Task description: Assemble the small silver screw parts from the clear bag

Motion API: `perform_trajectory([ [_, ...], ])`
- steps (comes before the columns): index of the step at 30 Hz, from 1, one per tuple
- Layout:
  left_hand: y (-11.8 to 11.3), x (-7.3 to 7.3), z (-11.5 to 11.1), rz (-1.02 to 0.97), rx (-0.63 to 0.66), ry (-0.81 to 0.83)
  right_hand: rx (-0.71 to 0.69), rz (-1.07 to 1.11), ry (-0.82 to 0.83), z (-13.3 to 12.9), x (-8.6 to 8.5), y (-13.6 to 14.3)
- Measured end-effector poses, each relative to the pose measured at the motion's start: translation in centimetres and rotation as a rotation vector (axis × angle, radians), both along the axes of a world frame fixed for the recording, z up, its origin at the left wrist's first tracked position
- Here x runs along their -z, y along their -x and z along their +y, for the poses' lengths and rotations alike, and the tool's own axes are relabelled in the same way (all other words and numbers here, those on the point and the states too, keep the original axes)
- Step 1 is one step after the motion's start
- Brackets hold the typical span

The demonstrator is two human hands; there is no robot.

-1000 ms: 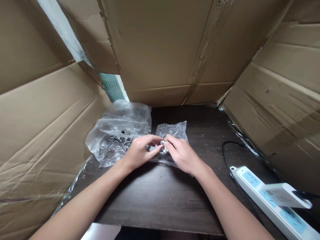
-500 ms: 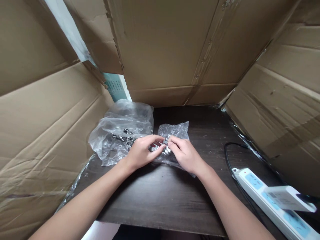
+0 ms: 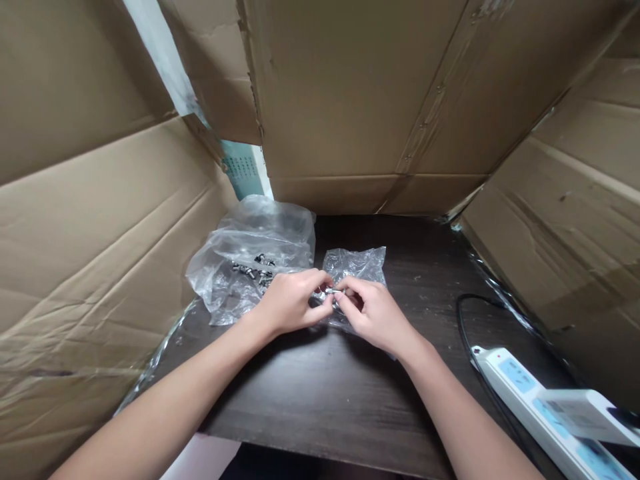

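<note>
Between the fingertips of both hands is a small silvery metal piece (image 3: 331, 291), bolt-like in shape, though its exact kind is too small to make out. My left hand (image 3: 294, 301) pinches it from the left with thumb and index finger. From the right, my right hand (image 3: 371, 311) grips its other end the same way. Under the hands lies a small clear plastic bag (image 3: 356, 261), partly covered by them. Left of it, a larger clear plastic bag (image 3: 287, 230) spreads out with several small dark and silver metal pieces (image 3: 260, 267) in or on it.
The dark wooden table (image 3: 320, 387) is walled by cardboard (image 3: 360, 107) on the left, back and right. A white power strip (image 3: 510, 373) with a plugged-in white adapter (image 3: 583, 410) lies at the right, beside a black cable (image 3: 463, 320).
The fingertips have drawn around the small metal piece, which now shows between both hands. The right fingers are more curled. The whole view has shifted slightly.
</note>
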State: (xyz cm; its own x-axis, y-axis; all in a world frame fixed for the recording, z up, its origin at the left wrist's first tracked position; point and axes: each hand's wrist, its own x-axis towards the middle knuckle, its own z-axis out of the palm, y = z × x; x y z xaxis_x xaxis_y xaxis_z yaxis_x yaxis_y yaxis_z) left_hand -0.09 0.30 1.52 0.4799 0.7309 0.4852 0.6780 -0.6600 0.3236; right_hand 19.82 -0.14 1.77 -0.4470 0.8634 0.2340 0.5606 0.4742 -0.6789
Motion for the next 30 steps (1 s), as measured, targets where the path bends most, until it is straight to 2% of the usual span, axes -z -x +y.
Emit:
perform_trajectory([
  [5,-0.1,-0.1,-0.1,0.044,-0.029,-0.006,-0.016,0.021,-0.074,0.0,0.0,0.1],
  [10,-0.1,-0.1,-0.2,0.009,0.012,-0.065,-0.033,0.075,-0.042,0.0,-0.5,0.2],
  [18,0.0,0.2,0.1,-0.053,0.077,-0.166,-0.033,0.054,-0.031,0.2,-0.1,0.5],
  [30,-0.1,0.4,0.3,-0.324,0.144,0.074,0.053,0.198,-0.011,0.0,-1.2,0.1],
])
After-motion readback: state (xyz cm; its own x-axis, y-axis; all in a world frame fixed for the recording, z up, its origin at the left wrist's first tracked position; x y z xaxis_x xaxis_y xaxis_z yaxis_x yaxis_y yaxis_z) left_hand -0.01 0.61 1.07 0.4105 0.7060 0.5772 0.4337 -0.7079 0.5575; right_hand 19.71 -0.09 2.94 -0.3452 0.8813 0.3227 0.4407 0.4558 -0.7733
